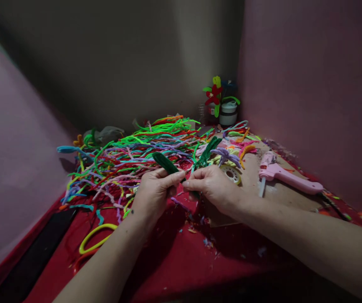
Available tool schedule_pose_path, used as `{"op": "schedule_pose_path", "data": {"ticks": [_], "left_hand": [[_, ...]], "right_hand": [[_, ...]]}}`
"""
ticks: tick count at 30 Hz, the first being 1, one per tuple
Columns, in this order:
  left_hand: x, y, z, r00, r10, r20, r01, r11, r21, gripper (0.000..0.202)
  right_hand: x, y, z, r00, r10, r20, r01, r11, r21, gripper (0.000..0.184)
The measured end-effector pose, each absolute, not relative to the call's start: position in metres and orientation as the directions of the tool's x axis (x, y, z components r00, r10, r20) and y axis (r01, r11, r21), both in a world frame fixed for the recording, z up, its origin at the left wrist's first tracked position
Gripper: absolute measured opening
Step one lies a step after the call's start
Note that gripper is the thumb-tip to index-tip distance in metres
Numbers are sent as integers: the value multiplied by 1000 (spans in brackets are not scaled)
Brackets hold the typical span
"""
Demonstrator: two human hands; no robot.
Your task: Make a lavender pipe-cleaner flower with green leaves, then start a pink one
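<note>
Where the two hands meet, a dark green fuzzy pipe cleaner (166, 162) is held in the air, low above the red-covered tabletop (181, 256) and just in front of the loose pile of many-coloured pipe cleaners (137, 145). The left hand (155, 191) has its grip closed on the folded, looped end, thumb against fingertips. The right hand (211, 185) pinches the other part, from which a second green length rises toward the pile; whether it is one stem or two twisted together I cannot tell. I judge a tangle to be the main risk: the free ends stand very near the pile, so a wide pull could hook a strand and drag others along. The stem may also slip if the pinch is too light. A small roll of tape (231, 173) lies just beside the right hand. Further right, a pink plastic glue gun (286, 177) rests on a brown cardboard sheet (278, 195), nozzle end nearest the hand. A careless sweep of the right forearm could knock it, and I cannot tell if it is hot. Toward the person the tabletop carries only small scraps, so there is room. A yellow loop (96, 238) lies near the left forearm, pink walls close both sides, and a white jar with a pipe-cleaner flower (228, 112) fills the far corner.
</note>
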State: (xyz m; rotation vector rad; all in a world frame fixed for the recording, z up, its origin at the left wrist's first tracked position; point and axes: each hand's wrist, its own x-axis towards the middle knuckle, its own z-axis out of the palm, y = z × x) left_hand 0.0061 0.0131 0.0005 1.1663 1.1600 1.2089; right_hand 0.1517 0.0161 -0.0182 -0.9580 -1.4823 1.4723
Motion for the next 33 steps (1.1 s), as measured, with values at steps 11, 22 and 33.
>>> {"op": "schedule_pose_path", "data": {"ticks": [11, 22, 33], "left_hand": [[-8, 12, 12, -178, 879, 443, 516, -300, 802, 15], [-13, 21, 10, -101, 962, 253, 64, -247, 967, 29], [5, 16, -3, 189, 967, -170, -194, 206, 959, 17]], "right_hand": [[148, 6, -18, -399, 916, -45, 46, -29, -999, 25], [145, 9, -22, -253, 967, -36, -63, -54, -997, 25], [144, 14, -24, -324, 941, 94, -140, 50, -989, 21]]}}
